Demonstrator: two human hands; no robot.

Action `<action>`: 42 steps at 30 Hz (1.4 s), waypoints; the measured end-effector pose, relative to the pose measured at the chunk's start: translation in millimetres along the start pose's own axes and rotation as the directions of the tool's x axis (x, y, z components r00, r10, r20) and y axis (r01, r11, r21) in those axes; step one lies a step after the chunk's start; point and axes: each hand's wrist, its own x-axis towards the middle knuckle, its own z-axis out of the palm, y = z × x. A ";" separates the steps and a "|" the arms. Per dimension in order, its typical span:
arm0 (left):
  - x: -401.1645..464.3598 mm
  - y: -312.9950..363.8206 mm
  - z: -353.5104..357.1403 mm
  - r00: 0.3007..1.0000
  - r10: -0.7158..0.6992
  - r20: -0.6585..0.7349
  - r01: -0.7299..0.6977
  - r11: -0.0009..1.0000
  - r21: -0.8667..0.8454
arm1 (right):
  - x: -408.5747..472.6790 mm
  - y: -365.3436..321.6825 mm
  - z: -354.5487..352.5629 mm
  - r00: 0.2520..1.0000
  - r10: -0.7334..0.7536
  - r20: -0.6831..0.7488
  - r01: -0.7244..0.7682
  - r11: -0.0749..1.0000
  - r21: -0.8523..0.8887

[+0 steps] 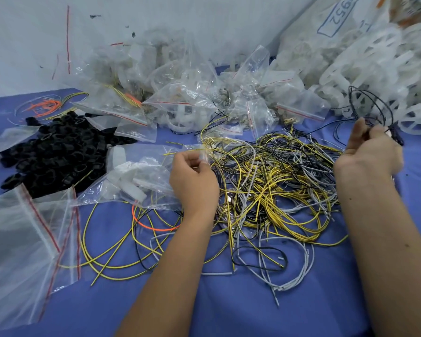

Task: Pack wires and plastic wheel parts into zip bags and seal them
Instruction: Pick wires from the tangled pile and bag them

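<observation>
Far left of the hands lie empty zip bags (22,242) on the table (229,305). The left hand (193,177) pinches the mouth of a bag (141,176) holding white parts. Between both hands sprawls the wire tangle (272,188). The right hand (368,152) grips looped black wires (372,105).

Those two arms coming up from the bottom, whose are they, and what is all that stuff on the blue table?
They belong to one person. A camera on the person's head looks down, so you see the arms as the person does. The left hand pinches the mouth of a clear plastic zip bag with white plastic pieces inside. The right hand holds up a looped thin black wire. On the blue table lie a tangle of yellow, grey and black wires, a heap of small black rings, empty zip bags with red strips, filled bags and white plastic wheels.
</observation>
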 end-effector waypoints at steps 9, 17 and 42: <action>-0.1 6.9 -2.3 0.993 0.001 -0.115 -0.012 0.995 -0.101 | 5.6 0.1 -0.7 1.000 0.000 0.006 -0.001 0.999 0.043; -11.0 14.1 -0.3 0.988 0.081 0.130 -0.069 0.993 -0.095 | 9.2 12.0 4.4 0.930 0.203 0.306 -0.206 0.978 -0.022; 1.9 23.6 -17.6 0.805 0.526 0.273 -0.540 0.841 -0.026 | -42.4 40.7 -11.6 0.354 0.339 0.872 0.735 0.476 -0.483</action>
